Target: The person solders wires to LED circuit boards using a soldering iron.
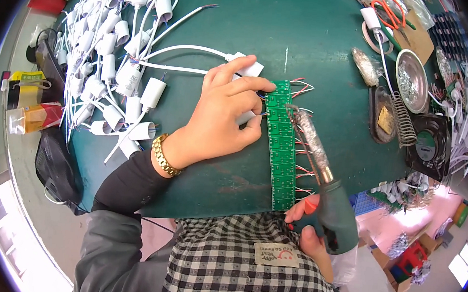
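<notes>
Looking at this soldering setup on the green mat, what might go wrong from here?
The soldering iron in the right hand has its tip close to the left hand fingertips pinning a wire to the green circuit board strip; a slip might burn them. The iron's barrel also lies over the strip's thin red and white leads, which it might scorch.

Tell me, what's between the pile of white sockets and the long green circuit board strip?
In the head view, the left hand lies there, pressing a white wired piece on the green mat, between the sockets and strip.
</notes>
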A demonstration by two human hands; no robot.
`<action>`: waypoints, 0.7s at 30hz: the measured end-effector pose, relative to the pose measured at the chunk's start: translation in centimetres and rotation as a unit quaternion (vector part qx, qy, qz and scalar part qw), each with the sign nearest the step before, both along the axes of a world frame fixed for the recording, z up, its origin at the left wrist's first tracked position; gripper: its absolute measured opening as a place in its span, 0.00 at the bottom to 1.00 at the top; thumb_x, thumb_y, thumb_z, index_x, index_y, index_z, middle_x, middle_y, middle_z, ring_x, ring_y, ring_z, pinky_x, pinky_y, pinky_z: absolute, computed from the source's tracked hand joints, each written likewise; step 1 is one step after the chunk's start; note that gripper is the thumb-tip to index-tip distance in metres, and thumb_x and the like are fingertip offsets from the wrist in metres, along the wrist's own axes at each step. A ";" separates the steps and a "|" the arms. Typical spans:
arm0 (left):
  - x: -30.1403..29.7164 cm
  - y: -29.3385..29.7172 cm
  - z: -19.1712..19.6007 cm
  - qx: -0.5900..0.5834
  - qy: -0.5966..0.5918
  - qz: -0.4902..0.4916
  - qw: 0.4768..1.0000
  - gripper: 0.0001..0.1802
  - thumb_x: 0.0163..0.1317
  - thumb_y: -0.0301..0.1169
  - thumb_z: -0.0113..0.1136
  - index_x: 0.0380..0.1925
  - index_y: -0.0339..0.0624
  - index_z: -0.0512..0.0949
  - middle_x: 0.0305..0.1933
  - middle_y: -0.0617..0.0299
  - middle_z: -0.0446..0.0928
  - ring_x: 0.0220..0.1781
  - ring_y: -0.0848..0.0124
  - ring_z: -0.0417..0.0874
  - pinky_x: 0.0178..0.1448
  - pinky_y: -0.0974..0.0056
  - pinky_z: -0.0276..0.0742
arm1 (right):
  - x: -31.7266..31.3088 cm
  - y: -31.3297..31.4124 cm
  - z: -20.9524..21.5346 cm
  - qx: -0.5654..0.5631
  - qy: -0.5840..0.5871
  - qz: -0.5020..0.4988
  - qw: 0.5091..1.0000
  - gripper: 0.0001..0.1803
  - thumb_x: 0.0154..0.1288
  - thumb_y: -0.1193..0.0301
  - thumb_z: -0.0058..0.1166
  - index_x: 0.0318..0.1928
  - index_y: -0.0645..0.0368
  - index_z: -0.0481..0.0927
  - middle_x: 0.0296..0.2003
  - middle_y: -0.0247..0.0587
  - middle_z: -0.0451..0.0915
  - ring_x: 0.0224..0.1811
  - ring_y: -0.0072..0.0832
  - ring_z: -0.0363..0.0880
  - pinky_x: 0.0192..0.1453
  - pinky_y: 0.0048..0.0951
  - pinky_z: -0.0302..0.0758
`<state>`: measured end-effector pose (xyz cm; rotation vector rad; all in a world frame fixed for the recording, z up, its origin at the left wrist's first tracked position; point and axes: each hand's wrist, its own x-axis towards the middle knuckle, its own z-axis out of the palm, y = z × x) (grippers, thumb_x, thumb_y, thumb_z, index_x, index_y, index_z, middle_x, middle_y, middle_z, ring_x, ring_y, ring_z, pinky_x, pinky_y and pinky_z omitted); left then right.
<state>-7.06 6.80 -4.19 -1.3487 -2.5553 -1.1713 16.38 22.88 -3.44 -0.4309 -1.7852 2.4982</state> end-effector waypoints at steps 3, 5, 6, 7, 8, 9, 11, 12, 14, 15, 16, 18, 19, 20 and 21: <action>-0.1 0.1 -0.1 0.004 0.003 -0.002 1.000 0.08 0.41 0.21 0.60 0.20 0.43 0.72 0.50 0.65 0.79 0.68 0.49 0.63 0.66 0.48 0.57 | -0.2 0.1 1.2 0.043 -0.031 0.004 0.999 0.20 0.56 0.68 0.53 0.47 0.65 0.70 0.34 0.39 0.75 0.35 0.26 0.75 0.43 0.29 0.74; -0.1 0.1 -0.3 0.010 0.003 -0.001 1.000 0.08 0.41 0.22 0.61 0.20 0.44 0.71 0.49 0.65 0.79 0.67 0.50 0.64 0.65 0.47 0.57 | -0.2 0.2 1.3 0.074 -0.038 0.011 0.996 0.17 0.56 0.68 0.54 0.44 0.65 0.73 0.33 0.39 0.75 0.35 0.26 0.75 0.42 0.29 0.73; -0.1 0.0 -0.3 0.015 0.005 -0.001 1.000 0.08 0.42 0.22 0.61 0.19 0.44 0.71 0.49 0.65 0.79 0.66 0.51 0.65 0.63 0.46 0.57 | 0.2 0.2 0.8 0.091 -0.043 0.011 0.995 0.23 0.57 0.61 0.58 0.48 0.62 0.70 0.32 0.40 0.73 0.33 0.28 0.75 0.39 0.30 0.74; -0.2 0.0 -0.3 0.017 0.003 0.002 1.000 0.08 0.42 0.22 0.61 0.19 0.44 0.71 0.49 0.65 0.79 0.66 0.51 0.65 0.63 0.46 0.57 | 0.3 0.2 0.7 0.108 -0.047 0.011 0.993 0.30 0.57 0.55 0.62 0.52 0.60 0.67 0.32 0.41 0.72 0.31 0.31 0.76 0.36 0.32 0.75; -0.2 -0.1 -0.3 0.010 0.006 -0.001 1.000 0.08 0.42 0.22 0.61 0.19 0.44 0.71 0.49 0.66 0.78 0.66 0.51 0.65 0.63 0.46 0.56 | 0.6 0.3 0.7 0.109 -0.049 0.013 0.993 0.30 0.57 0.55 0.62 0.52 0.60 0.67 0.32 0.41 0.72 0.31 0.31 0.76 0.36 0.32 0.75; -0.2 -0.2 -0.3 0.004 0.009 -0.003 1.000 0.08 0.42 0.22 0.61 0.19 0.44 0.71 0.49 0.66 0.78 0.66 0.51 0.64 0.63 0.45 0.56 | 0.9 0.3 0.7 0.081 -0.082 0.012 0.993 0.29 0.57 0.56 0.62 0.51 0.60 0.67 0.32 0.42 0.73 0.31 0.30 0.76 0.36 0.31 0.75; -0.2 -0.2 -0.3 0.004 0.009 -0.003 1.000 0.07 0.42 0.22 0.61 0.19 0.43 0.71 0.49 0.66 0.78 0.66 0.51 0.64 0.63 0.45 0.56 | 0.9 0.5 0.7 0.054 -0.115 0.011 0.992 0.27 0.57 0.58 0.61 0.51 0.60 0.68 0.32 0.42 0.73 0.31 0.30 0.76 0.36 0.31 0.75; -0.2 -0.2 -0.4 0.003 0.009 -0.005 1.000 0.07 0.42 0.23 0.60 0.19 0.43 0.71 0.49 0.66 0.78 0.67 0.51 0.64 0.63 0.44 0.56 | 0.8 0.7 0.6 0.076 -0.111 0.022 0.991 0.27 0.57 0.59 0.60 0.50 0.60 0.68 0.33 0.42 0.73 0.31 0.30 0.76 0.36 0.30 0.75; -0.3 -0.1 -0.3 0.009 0.007 -0.008 1.000 0.07 0.42 0.23 0.60 0.19 0.43 0.71 0.49 0.66 0.78 0.67 0.51 0.64 0.63 0.44 0.56 | 0.7 0.8 0.6 0.099 -0.107 0.033 0.989 0.26 0.57 0.60 0.59 0.50 0.60 0.68 0.33 0.42 0.74 0.31 0.29 0.76 0.36 0.30 0.74; -0.3 -0.1 -0.3 0.014 0.006 -0.011 1.000 0.07 0.43 0.23 0.60 0.19 0.43 0.71 0.49 0.66 0.78 0.67 0.51 0.64 0.63 0.43 0.56 | 0.7 0.8 0.6 0.110 -0.101 0.034 0.988 0.26 0.57 0.59 0.60 0.50 0.60 0.68 0.33 0.42 0.74 0.31 0.29 0.76 0.36 0.30 0.74; -0.3 -0.1 -0.3 0.015 0.005 -0.010 1.000 0.07 0.43 0.23 0.60 0.19 0.43 0.71 0.49 0.66 0.78 0.67 0.51 0.64 0.63 0.43 0.56 | 0.6 0.8 0.7 0.120 -0.093 0.035 0.988 0.26 0.57 0.59 0.60 0.50 0.61 0.68 0.33 0.42 0.74 0.31 0.29 0.76 0.36 0.29 0.74; -0.2 -0.1 -0.3 0.013 0.005 -0.012 1.000 0.07 0.43 0.23 0.60 0.19 0.43 0.71 0.50 0.65 0.77 0.67 0.51 0.63 0.63 0.42 0.56 | 0.4 0.6 0.9 0.110 -0.092 0.033 0.989 0.26 0.57 0.59 0.60 0.50 0.61 0.68 0.33 0.42 0.74 0.31 0.29 0.76 0.35 0.29 0.74; -0.2 -0.1 -0.3 0.013 0.005 -0.012 1.000 0.07 0.43 0.23 0.60 0.19 0.43 0.71 0.50 0.65 0.77 0.67 0.51 0.63 0.63 0.42 0.56 | 0.3 0.6 0.9 0.100 -0.090 0.031 0.990 0.26 0.57 0.60 0.60 0.49 0.61 0.68 0.33 0.42 0.74 0.31 0.28 0.76 0.35 0.28 0.74; -0.2 0.0 -0.4 0.011 0.005 -0.012 1.000 0.07 0.43 0.23 0.60 0.19 0.43 0.71 0.50 0.65 0.77 0.67 0.50 0.63 0.63 0.41 0.56 | 0.3 0.6 0.8 0.101 -0.090 0.030 0.990 0.26 0.57 0.60 0.60 0.49 0.61 0.68 0.33 0.42 0.74 0.31 0.28 0.76 0.35 0.28 0.74; -0.2 -0.1 -0.3 0.008 0.006 -0.011 1.000 0.06 0.43 0.23 0.60 0.19 0.43 0.71 0.50 0.65 0.77 0.67 0.50 0.63 0.63 0.41 0.56 | 0.4 0.6 0.6 0.105 -0.091 0.035 0.990 0.25 0.57 0.60 0.59 0.50 0.61 0.67 0.34 0.42 0.74 0.31 0.29 0.76 0.35 0.28 0.74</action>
